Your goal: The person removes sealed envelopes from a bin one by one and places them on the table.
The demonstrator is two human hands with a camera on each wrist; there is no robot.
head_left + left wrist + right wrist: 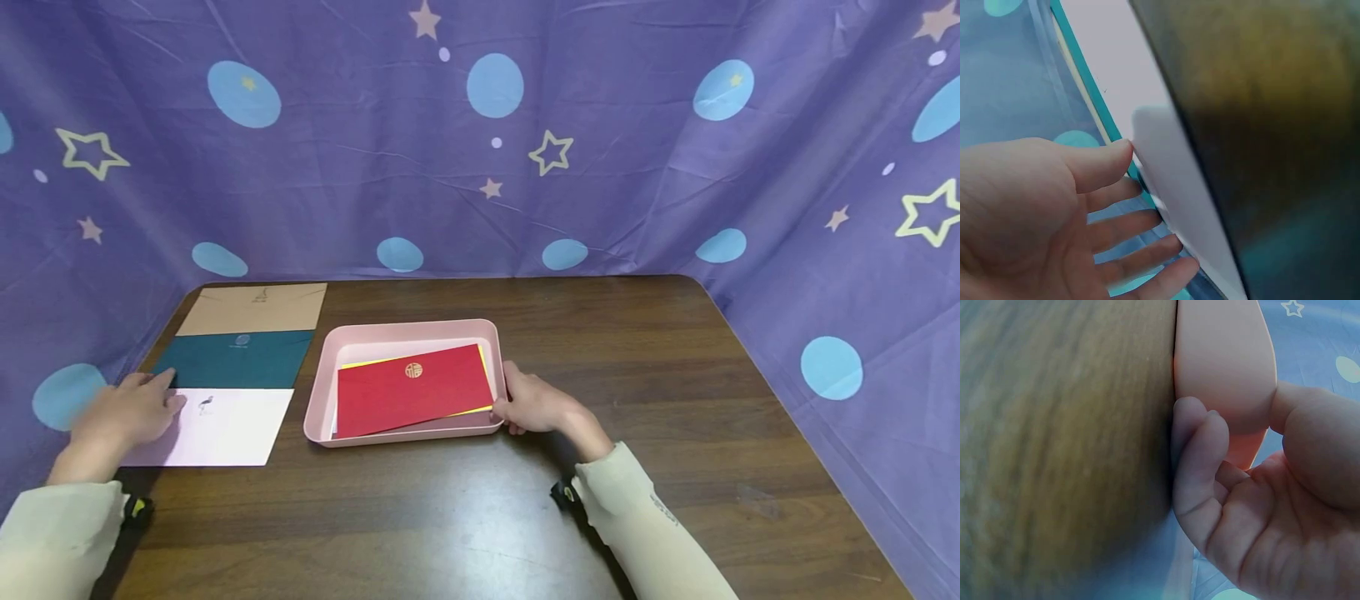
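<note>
On the left of the table, in the head view, a white envelope (236, 429) with a small bird print lies nearest. Above it come a teal envelope (247, 367) and a tan envelope (255, 312), arranged in a column. My left hand (133, 412) is over the left side of the white and teal ones, its fingers spread and fairly straight at their edge. A pink tray (420, 436) contains a red envelope (423, 398) with a gold emblem, a yellow edge (360, 363) showing beneath. My right hand (536, 400) grips the tray's right end, thumb at the rim, fingers curled low against the outer wall.
A dark wooden table (637, 350) carries everything, extending past the tray to the right and front. A purple curtain (480, 225) with stars and blue dots borders its back and sides.
</note>
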